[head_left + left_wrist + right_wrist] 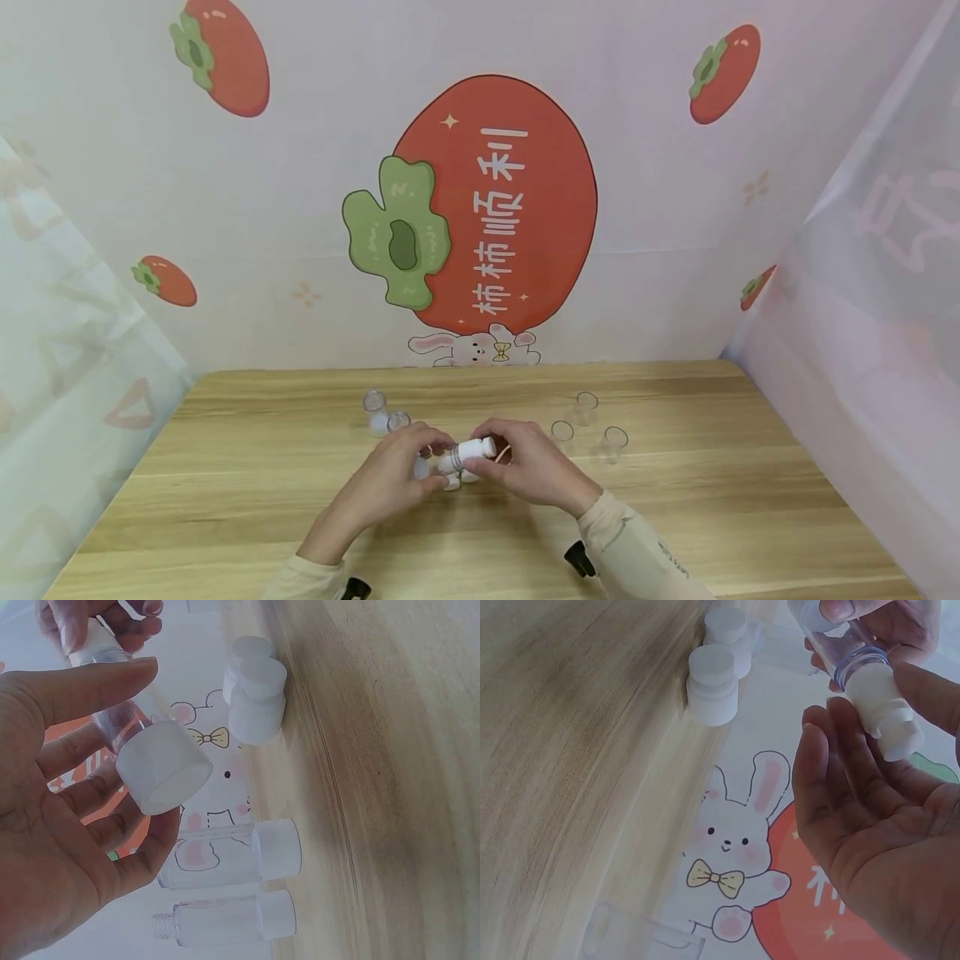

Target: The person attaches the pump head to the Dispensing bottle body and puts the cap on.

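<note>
A pale cloth (637,292) is being spread behind a wood-grained table (675,517), and a large red persimmon (555,208) is being displayed on it in print. Over the table two hands are being held close together: by the curled fingers and thumb of the left hand (393,475) a clear bottle (116,731) with a white base (163,769) is being gripped, tilted, above the tabletop; by the thumb and bent fingers of the right hand (536,462) a white top (474,451) is being pinched at the bottle's neck, though how firmly it is being seated cannot be told. Two more bottles (214,856) are being stood upright near the left hand. Three clear covers (611,452) are being kept well apart, to the right of the right hand. Smaller white pieces (714,696) are being left standing beneath the held bottle.
</note>
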A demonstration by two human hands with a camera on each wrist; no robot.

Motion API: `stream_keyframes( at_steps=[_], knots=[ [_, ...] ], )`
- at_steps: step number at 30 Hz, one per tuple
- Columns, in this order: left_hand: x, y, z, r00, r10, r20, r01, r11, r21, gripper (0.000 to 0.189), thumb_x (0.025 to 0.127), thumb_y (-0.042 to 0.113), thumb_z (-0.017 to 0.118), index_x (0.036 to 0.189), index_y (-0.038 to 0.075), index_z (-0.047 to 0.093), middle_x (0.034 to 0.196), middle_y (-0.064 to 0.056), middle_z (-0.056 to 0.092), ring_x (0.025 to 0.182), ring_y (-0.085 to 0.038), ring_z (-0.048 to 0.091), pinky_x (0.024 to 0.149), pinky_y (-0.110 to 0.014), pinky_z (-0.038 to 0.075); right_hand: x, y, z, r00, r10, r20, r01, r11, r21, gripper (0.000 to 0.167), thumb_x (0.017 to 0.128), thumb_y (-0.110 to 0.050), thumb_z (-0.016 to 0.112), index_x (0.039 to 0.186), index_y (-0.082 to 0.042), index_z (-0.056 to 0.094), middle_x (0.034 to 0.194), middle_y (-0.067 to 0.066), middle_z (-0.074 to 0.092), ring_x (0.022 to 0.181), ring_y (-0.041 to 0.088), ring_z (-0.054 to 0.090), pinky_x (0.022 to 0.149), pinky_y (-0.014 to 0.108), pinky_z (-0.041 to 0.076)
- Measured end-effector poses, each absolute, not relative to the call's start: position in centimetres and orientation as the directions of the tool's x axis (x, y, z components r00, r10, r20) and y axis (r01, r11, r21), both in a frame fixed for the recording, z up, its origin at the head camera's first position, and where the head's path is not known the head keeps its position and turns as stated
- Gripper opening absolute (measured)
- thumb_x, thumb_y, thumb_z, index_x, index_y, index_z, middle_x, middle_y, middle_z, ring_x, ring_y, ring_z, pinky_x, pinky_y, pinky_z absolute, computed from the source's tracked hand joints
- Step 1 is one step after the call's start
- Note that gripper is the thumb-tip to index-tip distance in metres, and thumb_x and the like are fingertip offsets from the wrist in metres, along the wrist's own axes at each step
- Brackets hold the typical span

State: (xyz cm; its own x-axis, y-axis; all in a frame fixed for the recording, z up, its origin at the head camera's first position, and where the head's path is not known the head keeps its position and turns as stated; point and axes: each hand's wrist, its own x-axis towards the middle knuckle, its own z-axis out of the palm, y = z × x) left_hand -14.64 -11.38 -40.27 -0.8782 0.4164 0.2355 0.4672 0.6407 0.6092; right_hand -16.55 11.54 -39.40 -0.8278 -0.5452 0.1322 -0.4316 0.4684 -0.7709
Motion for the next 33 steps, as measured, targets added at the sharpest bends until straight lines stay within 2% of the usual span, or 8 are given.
stream_keyframes(
  at_steps=[8, 12, 18, 21, 28, 33],
  knots=[
    [-14.58, -11.3, -40.24, -0.875, 0.417, 0.245, 0.475, 0.645, 0.599, 0.033, 0.078, 0.007, 0.087, 0.107, 0.014, 0.073, 0.096, 0.002, 0.066, 0.089, -0.017, 0.056, 0.076, -0.033, 0.048, -16.55, 11.42, -39.45, -0.853, -0.512, 0.107, -0.406, 0.521, -0.751, 0.033, 0.096, -0.051, 0.066, 0.09, -0.019, 0.07, 0.073, -0.011, 0.062, 0.067, 0.009, 0.057, 0.058, 0.025, 0.048],
    [-14.58, -11.33, -40.27, -0.874, 0.42, 0.246, 0.477, 0.641, 0.601, 0.033, 0.078, 0.007, 0.086, 0.107, 0.014, 0.073, 0.096, 0.002, 0.067, 0.089, -0.016, 0.056, 0.077, -0.034, 0.049, -16.52, 11.48, -39.42, -0.865, -0.493, 0.094, -0.384, 0.529, -0.757, 0.036, 0.094, -0.053, 0.068, 0.096, -0.018, 0.07, 0.075, -0.011, 0.063, 0.07, 0.011, 0.059, 0.059, 0.026, 0.048],
    [-14.63, -11.39, -40.29, -0.873, 0.42, 0.248, 0.479, 0.638, 0.603, 0.033, 0.077, 0.008, 0.087, 0.106, 0.014, 0.073, 0.096, 0.002, 0.067, 0.088, -0.017, 0.057, 0.076, -0.033, 0.048, -16.4, 11.73, -39.34, -0.852, -0.503, 0.143, -0.415, 0.482, -0.772, 0.041, 0.087, -0.037, 0.081, 0.117, -0.013, 0.067, 0.093, -0.009, 0.066, 0.085, 0.02, 0.064, 0.073, 0.03, 0.055],
    [-14.66, -11.44, -40.27, -0.875, 0.418, 0.244, 0.474, 0.639, 0.606, 0.033, 0.077, 0.008, 0.087, 0.106, 0.014, 0.073, 0.096, 0.002, 0.067, 0.088, -0.016, 0.057, 0.076, -0.033, 0.048, -16.36, 11.79, -39.29, -0.828, -0.526, 0.193, -0.462, 0.446, -0.767, 0.042, 0.085, -0.024, 0.085, 0.121, -0.013, 0.066, 0.099, -0.009, 0.066, 0.09, 0.022, 0.064, 0.079, 0.034, 0.056],
    [-14.67, -11.51, -40.31, -0.876, 0.419, 0.239, 0.472, 0.642, 0.604, 0.034, 0.077, 0.008, 0.087, 0.107, 0.014, 0.073, 0.097, 0.002, 0.066, 0.089, -0.016, 0.057, 0.077, -0.033, 0.048, -16.39, 11.72, -39.42, -0.787, -0.565, 0.249, -0.527, 0.404, -0.748, 0.031, 0.086, -0.008, 0.082, 0.114, -0.014, 0.068, 0.102, -0.009, 0.067, 0.091, 0.018, 0.063, 0.082, 0.039, 0.057],
    [-14.65, -11.48, -40.36, -0.874, 0.421, 0.242, 0.476, 0.641, 0.602, 0.033, 0.077, 0.007, 0.087, 0.107, 0.014, 0.073, 0.096, 0.004, 0.065, 0.088, -0.017, 0.057, 0.076, -0.033, 0.048, -16.41, 11.6, -39.46, -0.805, -0.556, 0.208, -0.498, 0.442, -0.746, 0.022, 0.091, -0.017, 0.078, 0.111, -0.016, 0.069, 0.097, -0.011, 0.066, 0.087, 0.014, 0.061, 0.078, 0.033, 0.056]
  ],
)
